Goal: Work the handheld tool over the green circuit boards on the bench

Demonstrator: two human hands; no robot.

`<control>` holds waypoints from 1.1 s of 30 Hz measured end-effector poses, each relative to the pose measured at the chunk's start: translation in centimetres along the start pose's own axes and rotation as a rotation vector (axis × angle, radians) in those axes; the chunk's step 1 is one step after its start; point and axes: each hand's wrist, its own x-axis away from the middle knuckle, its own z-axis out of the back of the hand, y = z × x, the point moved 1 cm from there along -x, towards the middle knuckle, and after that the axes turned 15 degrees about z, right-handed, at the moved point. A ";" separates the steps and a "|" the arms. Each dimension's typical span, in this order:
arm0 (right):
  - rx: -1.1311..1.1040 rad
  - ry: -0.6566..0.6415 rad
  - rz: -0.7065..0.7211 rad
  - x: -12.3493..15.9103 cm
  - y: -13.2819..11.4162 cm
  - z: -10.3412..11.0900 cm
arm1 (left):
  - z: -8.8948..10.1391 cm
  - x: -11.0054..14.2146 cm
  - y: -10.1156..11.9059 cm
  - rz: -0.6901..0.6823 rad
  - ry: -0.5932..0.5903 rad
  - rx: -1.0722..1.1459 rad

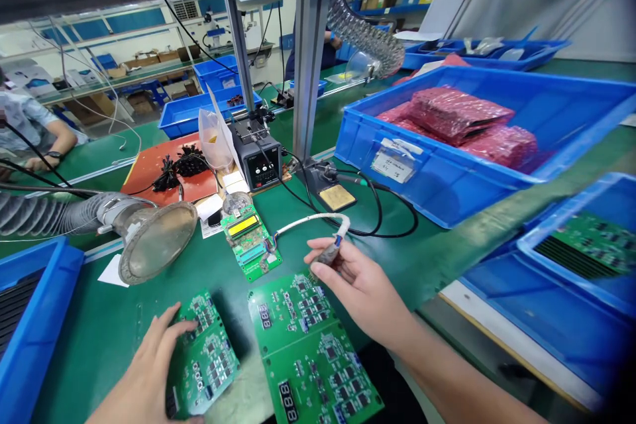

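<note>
My right hand (pixel 358 281) pinches a dark, wrapped connector (pixel 328 253) between thumb and fingers. From it a white-sleeved cable (pixel 311 217) curves left to a small green board with a yellow display (pixel 253 242). The connector's tip is at the top edge of a large green circuit board (pixel 298 351); whether it touches is hard to make out. That board carries two digit displays and rows of chips. Further left, my left hand (pixel 154 361) grips a second green circuit board (pixel 211 351), fingers over its top and thumb by the near edge.
A fume hose with a round hood (pixel 159 242) juts in from the left, above a blue bin (pixel 44 338). Behind stand a soldering station (pixel 263 169) and a sponge holder (pixel 338 197). A blue crate (pixel 422 185) holds pink bubble-wrapped packs (pixel 457 112). Another person's arm (pixel 57 139) shows far left.
</note>
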 end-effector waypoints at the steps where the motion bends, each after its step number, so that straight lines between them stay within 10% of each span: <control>1: 0.023 -0.011 0.001 0.1 -0.1 0.0 | -0.7 0.4 -0.3 -0.001 -0.046 -0.013; 5: 0.068 -0.026 0.020 0.6 -0.4 0.0 | -1.0 0.8 2.0 -0.023 -0.028 -0.060; 9: 0.088 -0.007 0.043 0.7 -0.4 -0.1 | 1.1 -0.4 8.1 -0.226 0.174 0.049; 14: 0.153 -0.019 0.097 0.7 -0.2 -0.2 | 1.1 -1.1 14.5 -0.478 0.115 0.137; 33: 0.204 -0.067 0.121 0.9 0.8 -0.1 | -0.4 -1.1 15.0 -0.449 -0.086 0.266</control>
